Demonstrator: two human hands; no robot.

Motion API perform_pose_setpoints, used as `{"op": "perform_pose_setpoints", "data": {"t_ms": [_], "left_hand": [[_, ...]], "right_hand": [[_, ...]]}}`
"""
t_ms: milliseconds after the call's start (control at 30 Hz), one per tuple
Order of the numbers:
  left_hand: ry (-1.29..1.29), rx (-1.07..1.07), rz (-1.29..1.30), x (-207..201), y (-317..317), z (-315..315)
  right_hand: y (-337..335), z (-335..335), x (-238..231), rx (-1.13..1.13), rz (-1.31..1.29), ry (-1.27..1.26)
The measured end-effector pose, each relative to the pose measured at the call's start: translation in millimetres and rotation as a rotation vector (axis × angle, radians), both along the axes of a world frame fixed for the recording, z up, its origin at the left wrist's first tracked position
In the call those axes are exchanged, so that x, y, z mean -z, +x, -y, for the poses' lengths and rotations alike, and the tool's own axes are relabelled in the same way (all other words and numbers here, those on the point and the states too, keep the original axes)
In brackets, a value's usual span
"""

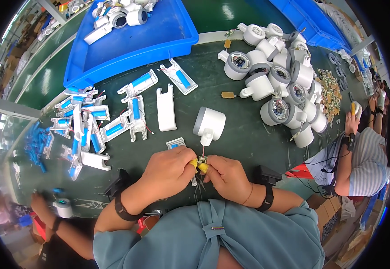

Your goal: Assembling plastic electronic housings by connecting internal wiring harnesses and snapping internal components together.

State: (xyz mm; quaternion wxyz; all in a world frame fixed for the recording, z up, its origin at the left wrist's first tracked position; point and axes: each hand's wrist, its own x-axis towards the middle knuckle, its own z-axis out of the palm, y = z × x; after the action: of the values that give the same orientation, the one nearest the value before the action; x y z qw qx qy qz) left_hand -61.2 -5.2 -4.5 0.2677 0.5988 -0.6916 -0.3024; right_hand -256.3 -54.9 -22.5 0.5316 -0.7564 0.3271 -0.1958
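In front of my body, both hands meet with yellow covers on fingertips. My right hand [228,177] pinches a small circuit board [202,159], from which a thin red wire runs up to a white round housing [211,123] with a grey rim. My left hand [170,170] is closed at the board's left side; what its fingertips grip is hidden. Beneath that hand lies a white handle shell [175,143] with a blue battery, mostly covered. Just beyond, a plain white handle cover [165,109] rests on the green table [168,62].
Left are several battery-fitted handle shells [136,110] and loose blue batteries [35,139]. Far left stands a blue tray [127,58] with white parts. A pile of white housings [257,85] and small boards [329,89] lies right. Other people's arms [346,152] show at both sides.
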Motion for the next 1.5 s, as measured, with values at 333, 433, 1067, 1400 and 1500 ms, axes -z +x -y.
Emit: {"op": "perform_pose_setpoints", "data": {"t_ms": [333, 433, 1067, 1400, 1500], "left_hand": [[0.154, 0.032, -0.066, -1.2, 4.4, 6.4], [-0.018, -0.026, 0.01, 2.8, -8.6, -3.1], [-0.124, -0.001, 0.228, -3.2, -23.2, -8.1], [-0.192, -0.075, 0.208, -4.7, -10.3, -8.7], [-0.208, -0.11, 0.217, 0.3, -12.0, -7.4]], "right_hand": [[2.5, -0.5, -0.6, 0.026, 0.001, 0.0], [2.5, -1.1, 3.2, 0.041, -0.021, -0.064], [3.1, -4.4, 15.3, 0.059, -0.05, -0.274], [-16.3, 37.9, -46.4, 0.15, -0.2, -0.201], [-5.2, 61.1, -42.2, 0.178, -0.097, -0.562]]}}
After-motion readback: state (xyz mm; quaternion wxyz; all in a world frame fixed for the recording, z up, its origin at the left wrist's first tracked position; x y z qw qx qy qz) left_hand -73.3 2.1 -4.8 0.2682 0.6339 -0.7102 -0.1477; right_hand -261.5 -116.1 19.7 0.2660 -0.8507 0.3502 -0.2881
